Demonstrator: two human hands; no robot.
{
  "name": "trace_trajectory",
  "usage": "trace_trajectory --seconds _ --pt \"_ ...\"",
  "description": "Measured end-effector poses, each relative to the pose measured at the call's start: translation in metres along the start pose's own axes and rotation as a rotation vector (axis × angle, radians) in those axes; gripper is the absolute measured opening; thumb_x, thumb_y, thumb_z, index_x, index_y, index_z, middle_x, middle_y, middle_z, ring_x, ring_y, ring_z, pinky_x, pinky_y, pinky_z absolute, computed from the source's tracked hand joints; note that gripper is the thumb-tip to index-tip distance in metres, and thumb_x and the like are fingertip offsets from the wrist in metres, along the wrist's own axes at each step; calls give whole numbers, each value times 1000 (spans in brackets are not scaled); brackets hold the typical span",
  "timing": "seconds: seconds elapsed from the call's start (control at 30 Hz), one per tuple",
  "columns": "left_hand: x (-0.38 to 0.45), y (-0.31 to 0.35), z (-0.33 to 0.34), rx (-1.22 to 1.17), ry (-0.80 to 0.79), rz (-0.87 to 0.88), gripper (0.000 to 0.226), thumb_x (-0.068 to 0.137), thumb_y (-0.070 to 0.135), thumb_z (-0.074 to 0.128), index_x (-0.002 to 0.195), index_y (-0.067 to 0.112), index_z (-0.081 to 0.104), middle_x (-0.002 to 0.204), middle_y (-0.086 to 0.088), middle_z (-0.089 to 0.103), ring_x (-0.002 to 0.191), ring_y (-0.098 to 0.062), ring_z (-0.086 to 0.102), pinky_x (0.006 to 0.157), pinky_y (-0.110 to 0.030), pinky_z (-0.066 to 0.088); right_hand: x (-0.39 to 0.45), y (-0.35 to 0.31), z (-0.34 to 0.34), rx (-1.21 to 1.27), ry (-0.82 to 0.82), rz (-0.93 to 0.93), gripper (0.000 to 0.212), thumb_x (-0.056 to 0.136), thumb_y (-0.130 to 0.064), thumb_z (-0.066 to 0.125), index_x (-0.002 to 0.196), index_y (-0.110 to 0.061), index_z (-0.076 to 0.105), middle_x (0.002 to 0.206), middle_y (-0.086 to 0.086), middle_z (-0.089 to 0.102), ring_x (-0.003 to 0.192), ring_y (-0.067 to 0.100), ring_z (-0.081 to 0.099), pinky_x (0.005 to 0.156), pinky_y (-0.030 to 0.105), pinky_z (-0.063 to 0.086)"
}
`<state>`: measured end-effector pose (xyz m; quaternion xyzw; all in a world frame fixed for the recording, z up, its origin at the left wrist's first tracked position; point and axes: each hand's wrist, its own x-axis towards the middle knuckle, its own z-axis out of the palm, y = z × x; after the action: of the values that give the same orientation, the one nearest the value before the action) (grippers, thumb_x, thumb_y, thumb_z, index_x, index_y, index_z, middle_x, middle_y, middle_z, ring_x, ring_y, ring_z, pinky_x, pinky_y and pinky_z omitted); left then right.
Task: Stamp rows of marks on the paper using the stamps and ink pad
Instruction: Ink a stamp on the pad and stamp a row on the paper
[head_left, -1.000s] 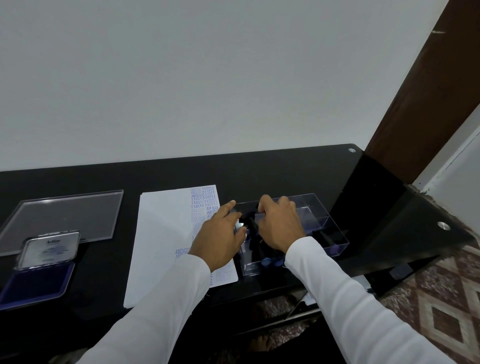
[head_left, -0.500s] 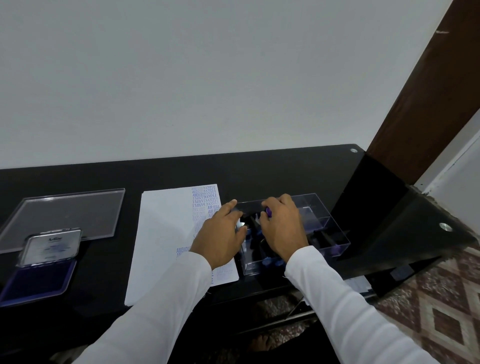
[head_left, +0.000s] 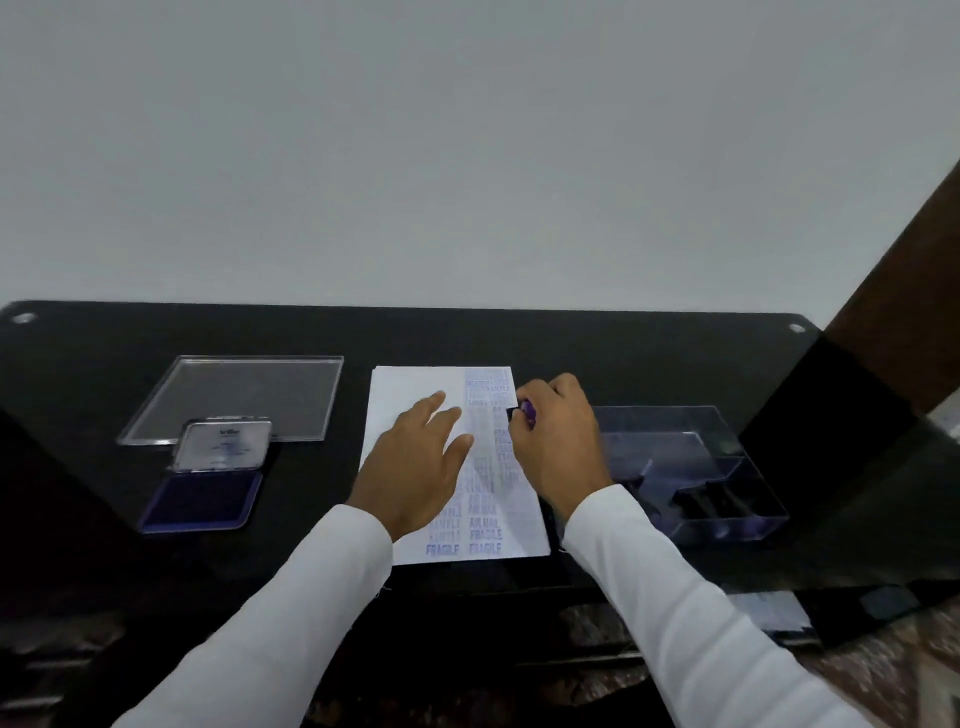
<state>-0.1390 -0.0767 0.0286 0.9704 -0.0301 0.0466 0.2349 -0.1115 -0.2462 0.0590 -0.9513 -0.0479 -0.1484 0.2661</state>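
Though blurred: stamp (head_left: 522, 413) mostly hidden in curled right fingers (head_left: 540, 400); left hand (head_left: 415, 462) flat on paper (head_left: 410, 389).

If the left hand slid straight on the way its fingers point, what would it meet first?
Probably nothing but paper: the left hand lies flat on it, fingers pointing up and slightly right, toward the stamped column's top. Beyond the far edge, only bare table shows.
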Motion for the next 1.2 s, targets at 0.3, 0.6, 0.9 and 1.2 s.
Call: trace_trajectory --seconds 0.3,0.6,0.9,1.2 --pt "-51 -96 -54 53 93 -89 53 102 50 44 147 22 46 155 -1 44 144 -22 36 118 -42 31 -14 -89 56 68 -125 -156 30 98 -30 59 126 -19 61 122 0 52 102 16 58 88 16 39" --pt "-99 -179 -83 135 195 -243 52 99 50 49 142 20 52 147 -2 51 136 -25 44 113 -44 37 -41 -170 96 125 -294 -390 24 94 -23 62 117 -14 63 112 0 47 97 17 55 85 19 42" --pt "-130 -232 -89 109 181 -362 73 94 59 54 154 21 36 160 -3 35 150 -23 26 122 -45 26 -55 -223 116 186 -458 -470 43 97 -20 59 139 -20 52 127 -2 49 106 12 53 92 16 37" --pt "-131 -258 -85 187 141 -300 88 85 79 29 155 26 32 167 1 18 155 -21 -2 124 -48 1 -49 -240 128 109 -503 -498 32 98 -21 58 130 -19 58 128 2 53 115 18 54 92 19 37"
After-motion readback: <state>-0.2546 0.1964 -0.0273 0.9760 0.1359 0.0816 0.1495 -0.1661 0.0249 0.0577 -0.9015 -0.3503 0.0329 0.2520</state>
